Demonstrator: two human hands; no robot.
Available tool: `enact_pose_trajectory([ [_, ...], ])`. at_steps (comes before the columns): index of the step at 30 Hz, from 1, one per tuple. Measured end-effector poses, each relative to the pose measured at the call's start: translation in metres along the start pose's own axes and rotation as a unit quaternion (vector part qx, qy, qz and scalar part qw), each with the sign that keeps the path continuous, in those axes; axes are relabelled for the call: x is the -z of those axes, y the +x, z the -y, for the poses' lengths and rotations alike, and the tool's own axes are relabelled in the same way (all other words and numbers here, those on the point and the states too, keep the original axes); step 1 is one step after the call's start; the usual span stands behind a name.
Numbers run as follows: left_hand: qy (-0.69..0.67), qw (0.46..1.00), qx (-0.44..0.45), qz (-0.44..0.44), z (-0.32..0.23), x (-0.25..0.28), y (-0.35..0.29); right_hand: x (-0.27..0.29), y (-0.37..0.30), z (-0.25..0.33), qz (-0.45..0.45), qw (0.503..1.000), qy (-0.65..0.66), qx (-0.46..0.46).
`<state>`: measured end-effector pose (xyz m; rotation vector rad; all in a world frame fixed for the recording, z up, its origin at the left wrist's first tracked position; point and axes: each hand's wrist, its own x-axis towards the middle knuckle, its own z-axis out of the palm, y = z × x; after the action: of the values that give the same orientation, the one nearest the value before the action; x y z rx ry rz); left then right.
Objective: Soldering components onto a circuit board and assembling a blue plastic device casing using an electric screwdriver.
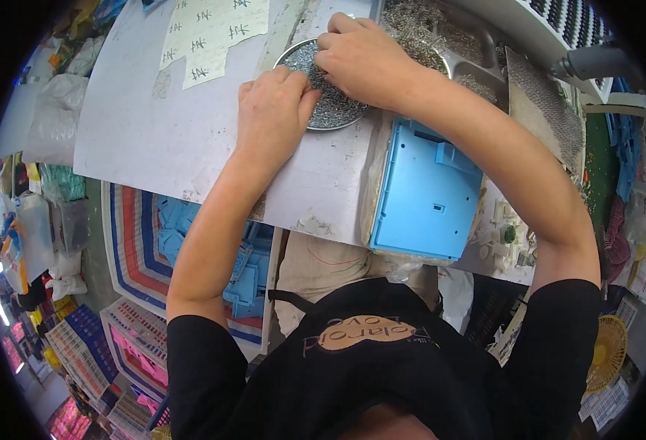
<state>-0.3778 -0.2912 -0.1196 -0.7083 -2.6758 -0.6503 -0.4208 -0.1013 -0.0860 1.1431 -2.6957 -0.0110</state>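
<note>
A round metal dish (337,114) of small silvery metal pieces, which look like screws, stands at the far side of the work table. My left hand (273,114) is closed at the dish's left rim, its fingers curled and thumb towards the pieces. Over the dish, my right hand (367,62) is closed too, with its fingertips bent down near the left hand's. Whatever either hand pinches is hidden behind the fingers. Under my right forearm lies a flat light-blue plastic panel (429,202) with small holes and a raised tab.
More small metal parts lie in a grey tray (495,55) at the far right. A sheet with handwriting (216,37) rests on the white table top (147,125). Below the table's left edge, a striped bag (128,242) holds blue plastic parts. White plastic pieces (510,238) lie right of the panel.
</note>
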Motion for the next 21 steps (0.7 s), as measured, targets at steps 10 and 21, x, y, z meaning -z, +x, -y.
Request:
enact_pose_trajectory([
  [10,-0.097,0.995,-0.006,0.017,-0.037,0.013,0.0,0.072,-0.101,-0.024,-0.131,0.97,0.156,-0.136],
  [21,-0.247,0.967,0.006,0.059,-0.091,0.009,-0.006,0.074,-0.216,-0.011,-0.107,0.93,0.235,-0.262],
])
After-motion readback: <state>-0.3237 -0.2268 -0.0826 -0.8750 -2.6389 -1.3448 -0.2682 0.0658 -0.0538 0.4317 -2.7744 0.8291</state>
